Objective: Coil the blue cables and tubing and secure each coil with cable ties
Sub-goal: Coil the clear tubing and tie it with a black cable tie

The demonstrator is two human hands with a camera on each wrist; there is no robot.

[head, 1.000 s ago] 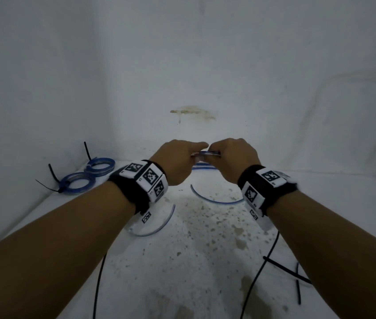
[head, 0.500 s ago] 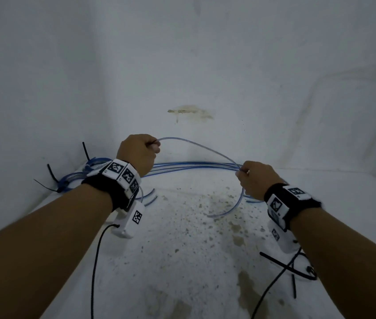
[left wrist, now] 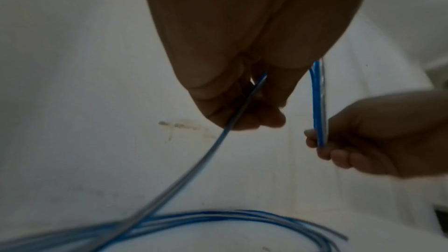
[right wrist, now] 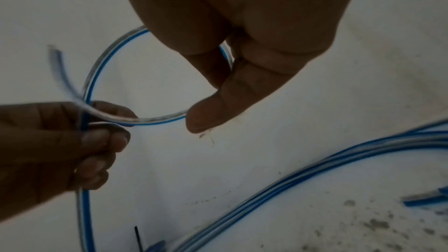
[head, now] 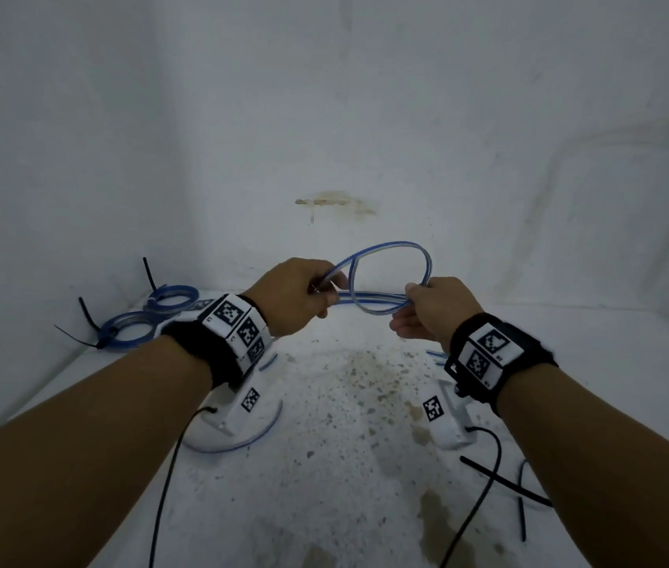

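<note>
Nearest you, loose black cable ties (head: 504,479) lie crossed on the speckled white tabletop (head: 336,444) by your right forearm. Above the table, your left hand (head: 291,295) pinches the blue-striped clear tubing (head: 386,250) where the strand crosses itself, fingers curled round it. Your right hand (head: 431,313) pinches the far side of the same loop between thumb and forefinger. The loop stands between your hands, smooth, glossy and roughly oval. More strands of tubing sweep over the table beneath. Farther left, near the wall, two finished coils (head: 148,317) lie flat, each cinched with a black tie.
</note>
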